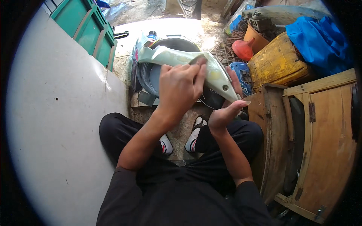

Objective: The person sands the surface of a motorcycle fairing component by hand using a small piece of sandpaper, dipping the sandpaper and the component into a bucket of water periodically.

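Observation:
A long, pale greenish-white plastic body panel (171, 56), shaped like a motorcycle side cover, lies slanted above a dark round basin (147, 81). Yellowish patches mark its surface, and a round hole shows near its narrow right end. My left hand (181, 83) is closed, its fingertips pressed on the panel's upper face. Motion blur smears them, and the small greyish thing under them cannot be made out. My right hand (226, 113) holds the narrow end from below, with the thumb along the near side and fingers behind the far edge.
A white wall (64, 113) and green door (85, 26) stand left. On the right are a wooden cabinet (328, 139), a dirty yellow jerrycan (277, 60), a red funnel (243, 49) and blue plastic sheeting (320, 41). Dark flat pieces (146, 98) lie by the basin.

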A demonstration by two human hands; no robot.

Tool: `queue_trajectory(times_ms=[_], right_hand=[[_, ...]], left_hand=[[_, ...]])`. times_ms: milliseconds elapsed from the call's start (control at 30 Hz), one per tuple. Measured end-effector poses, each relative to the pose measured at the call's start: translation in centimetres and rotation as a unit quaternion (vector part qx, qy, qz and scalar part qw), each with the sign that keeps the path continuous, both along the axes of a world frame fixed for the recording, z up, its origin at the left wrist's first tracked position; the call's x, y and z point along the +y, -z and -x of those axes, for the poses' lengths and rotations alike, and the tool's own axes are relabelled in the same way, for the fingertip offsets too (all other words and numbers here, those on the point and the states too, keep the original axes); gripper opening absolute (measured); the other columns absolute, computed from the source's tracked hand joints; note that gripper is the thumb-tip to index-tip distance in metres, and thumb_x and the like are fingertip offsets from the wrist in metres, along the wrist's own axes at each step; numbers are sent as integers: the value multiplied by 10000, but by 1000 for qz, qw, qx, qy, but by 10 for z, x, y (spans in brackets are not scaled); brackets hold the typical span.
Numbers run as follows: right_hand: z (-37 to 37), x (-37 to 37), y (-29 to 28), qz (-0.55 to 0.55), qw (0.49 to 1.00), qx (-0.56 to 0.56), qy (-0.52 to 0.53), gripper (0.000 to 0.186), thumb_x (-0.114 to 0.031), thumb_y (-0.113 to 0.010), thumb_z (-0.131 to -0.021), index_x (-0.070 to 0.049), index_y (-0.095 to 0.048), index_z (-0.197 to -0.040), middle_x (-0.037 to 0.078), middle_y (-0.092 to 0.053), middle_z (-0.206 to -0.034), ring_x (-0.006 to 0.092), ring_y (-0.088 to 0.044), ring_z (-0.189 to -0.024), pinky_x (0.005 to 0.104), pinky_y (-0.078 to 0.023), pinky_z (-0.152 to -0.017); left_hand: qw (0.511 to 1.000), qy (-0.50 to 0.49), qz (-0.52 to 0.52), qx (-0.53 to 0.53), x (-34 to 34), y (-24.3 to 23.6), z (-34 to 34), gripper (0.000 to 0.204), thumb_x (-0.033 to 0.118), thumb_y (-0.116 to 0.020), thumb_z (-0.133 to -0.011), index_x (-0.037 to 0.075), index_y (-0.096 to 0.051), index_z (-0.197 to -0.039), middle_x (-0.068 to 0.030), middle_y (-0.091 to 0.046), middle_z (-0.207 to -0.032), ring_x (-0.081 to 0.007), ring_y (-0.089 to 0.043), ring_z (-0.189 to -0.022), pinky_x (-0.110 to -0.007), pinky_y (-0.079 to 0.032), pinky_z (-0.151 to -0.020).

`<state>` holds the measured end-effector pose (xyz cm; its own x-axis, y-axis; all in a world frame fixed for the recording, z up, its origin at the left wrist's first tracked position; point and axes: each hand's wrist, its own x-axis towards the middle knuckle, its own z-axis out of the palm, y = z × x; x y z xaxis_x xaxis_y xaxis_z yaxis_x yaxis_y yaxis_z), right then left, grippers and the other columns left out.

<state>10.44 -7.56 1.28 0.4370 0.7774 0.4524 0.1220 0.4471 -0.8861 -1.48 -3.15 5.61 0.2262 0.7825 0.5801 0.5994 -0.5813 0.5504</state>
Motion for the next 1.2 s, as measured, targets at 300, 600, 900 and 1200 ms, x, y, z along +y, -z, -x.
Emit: queue_trajectory(times_ms=[300,600,900,1200], right_hand=[[-4,2,2,-10,1000,-3,-7,1010,-744,-80,-970,88,-387,-1453,235,-464,-1471,312,-467,-1354,439,-347,-1150],[-2,-2,-4,8,1000,-8,-10,914,-656,-80,-1028,88,-391,-1458,233,-483,-1471,330,-466,-1368,446,-350,-1162],[-1,-2,-4,25,1000,9,-6,769,-508,-82,-1084,86,-410,-1446,225,-483,-1469,318,-463,-1372,423,-339,-1175],[-11,-1,-12,29,999,-42,-7,705,-417,-144,-1106,126,-525,-1347,230,-574,-1374,293,-546,-1290,388,-393,-1134]], left_hand=[[999,-26,-14,40,-5,-11,0,241,256,-658,-952,81,-733,-803,-78,-657,-667,-231,-613,-605,-375,-402,-714],[999,-13,-34,-2,2,2,2,242,258,-655,-934,93,-721,-768,-77,-660,-638,-232,-627,-581,-387,-392,-676],[999,7,-30,12,0,-5,2,235,263,-658,-940,89,-742,-807,-88,-676,-652,-244,-632,-578,-382,-390,-651],[999,36,25,-13,5,-3,9,223,260,-661,-933,79,-748,-836,-112,-684,-701,-275,-638,-623,-388,-395,-650]])
